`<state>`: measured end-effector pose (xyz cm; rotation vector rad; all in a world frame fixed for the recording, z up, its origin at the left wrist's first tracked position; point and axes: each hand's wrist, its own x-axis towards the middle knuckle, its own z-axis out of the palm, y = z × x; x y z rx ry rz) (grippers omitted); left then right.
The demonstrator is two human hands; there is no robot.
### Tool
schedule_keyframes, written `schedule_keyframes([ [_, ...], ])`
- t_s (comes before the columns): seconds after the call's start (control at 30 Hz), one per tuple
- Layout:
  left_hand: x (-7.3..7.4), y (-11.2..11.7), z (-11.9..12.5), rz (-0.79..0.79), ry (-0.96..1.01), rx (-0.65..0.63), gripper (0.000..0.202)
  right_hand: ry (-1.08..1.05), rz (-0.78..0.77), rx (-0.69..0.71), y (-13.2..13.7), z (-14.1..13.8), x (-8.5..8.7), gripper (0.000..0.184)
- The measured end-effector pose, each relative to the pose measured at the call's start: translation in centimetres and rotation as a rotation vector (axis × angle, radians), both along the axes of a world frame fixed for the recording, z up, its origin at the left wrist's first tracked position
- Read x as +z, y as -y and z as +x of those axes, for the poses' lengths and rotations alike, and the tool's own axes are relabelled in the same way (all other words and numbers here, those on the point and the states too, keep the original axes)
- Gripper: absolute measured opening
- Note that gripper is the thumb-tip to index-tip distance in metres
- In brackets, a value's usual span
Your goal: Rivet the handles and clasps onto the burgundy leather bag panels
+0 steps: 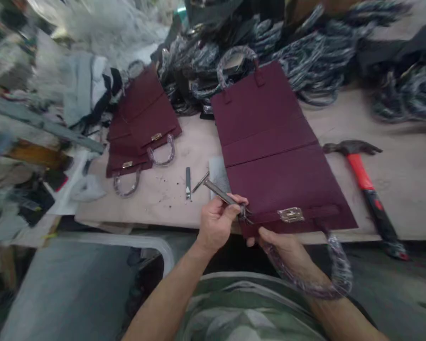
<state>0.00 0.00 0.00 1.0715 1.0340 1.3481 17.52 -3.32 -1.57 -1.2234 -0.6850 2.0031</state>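
Note:
My left hand (216, 220) is closed around a slim metal tool (218, 190) with a crosspiece at its far end. Its near end, where thin dark strands or prongs show, is at the left front corner of a burgundy bag panel (270, 128). My right hand (286, 246) pinches the panel's front edge, thumb on top and fingers partly hidden beneath. A plastic-wrapped handle (341, 265) on the panel loops over my right wrist. Right of my right hand, a metal clasp (291, 214) sits on the panel's strap.
A claw hammer (364, 177) with a red and black handle lies at the right, its grip over the table edge. A small flat tool (188, 182) lies left of the panel. More burgundy panels (142, 118) are at the left. Dark wrapped handles (312, 57) are piled behind.

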Motion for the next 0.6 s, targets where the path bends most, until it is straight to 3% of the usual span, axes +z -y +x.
schedule_keyframes([
  [0.27, -0.5, 0.2, 0.3, -0.002, -0.123, 0.053, 0.024, 0.094, -0.063, 0.137, -0.3, 0.5, 0.0, 0.055],
  [0.43, -1.6, 0.4, 0.2, 0.001, -0.144, 0.051, 0.024, 0.02, -0.054, 0.085, -0.4, 0.6, -0.1, 0.049],
  [0.6, -1.3, 0.7, 0.5, 0.009, -0.135, 0.089, 0.024, 0.0, -0.029, 0.1, -0.7, 0.6, 0.3, 0.048],
])
